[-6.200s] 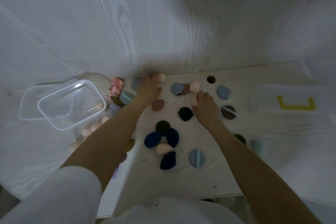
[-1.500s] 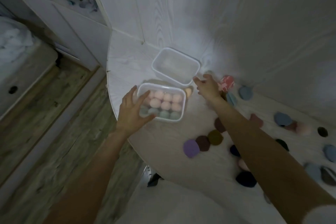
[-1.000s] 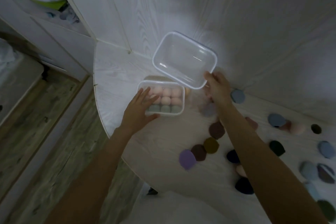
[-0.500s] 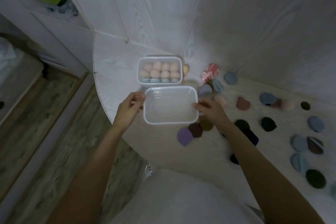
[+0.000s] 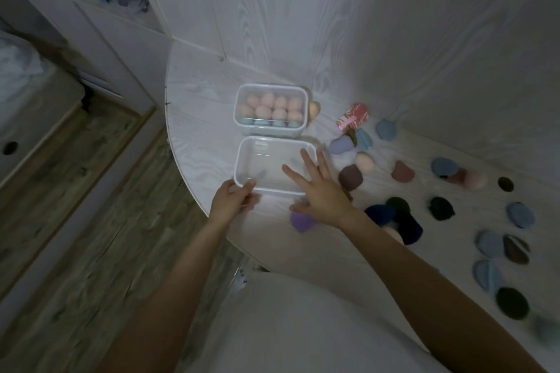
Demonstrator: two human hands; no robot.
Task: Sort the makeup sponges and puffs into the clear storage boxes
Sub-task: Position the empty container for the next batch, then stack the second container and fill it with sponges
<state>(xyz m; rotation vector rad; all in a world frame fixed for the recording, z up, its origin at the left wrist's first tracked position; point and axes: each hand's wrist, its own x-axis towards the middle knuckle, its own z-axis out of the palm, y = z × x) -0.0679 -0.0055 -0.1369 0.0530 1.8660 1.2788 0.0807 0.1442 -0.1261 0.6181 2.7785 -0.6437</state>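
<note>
1. Setting out the empty clear box (image 5: pixel 274 168) just in front of the filled box (image 5: pixel 270 108), which is packed with sponges.
2. Left hand (image 5: pixel 231 201) is pinching the empty box's near-left corner.
3. Right hand (image 5: pixel 318 191) is hovering over its right rim — fingers spread, grasping nothing.
4. Next, probably — reaching for loose puffs, the purple one (image 5: pixel 301 221) lying nearest.

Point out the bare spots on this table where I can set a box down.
Bare: the table left of the full box and empty box, and behind the full box to the wall. Crowded: right of both boxes, where puffs lie scattered.
</note>
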